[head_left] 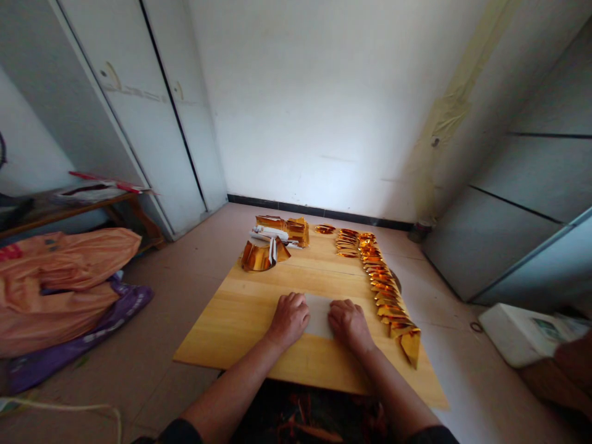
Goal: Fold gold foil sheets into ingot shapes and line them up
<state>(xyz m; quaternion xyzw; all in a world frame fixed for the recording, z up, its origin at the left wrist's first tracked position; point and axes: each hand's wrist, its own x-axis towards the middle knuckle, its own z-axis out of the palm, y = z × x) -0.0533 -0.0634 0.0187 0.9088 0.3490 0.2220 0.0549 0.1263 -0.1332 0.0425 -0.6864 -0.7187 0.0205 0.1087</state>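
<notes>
A whitish sheet of paper (319,316) lies flat on the wooden board (240,314) in front of me. At its left edge, my left hand (290,319) rests with curled fingers on the sheet. My right hand (350,322) holds the opposite edge in the same way, its fingers bent inward; the fingertips of both hands are mostly hidden. Folded gold foil paper pieces (383,285) overlap in a long row down the board's right side, with a shorter group (346,242) beside its far end. Curved gold foil sheets (259,256) with white backs lie at the far left.
On the left, an orange cloth (60,277) and a purple bag (92,339) are heaped near a low wooden table (132,213). Pale cabinets (134,92) stand behind them. A white box (518,333) sits on the floor at right. A white wall (314,111) closes the back.
</notes>
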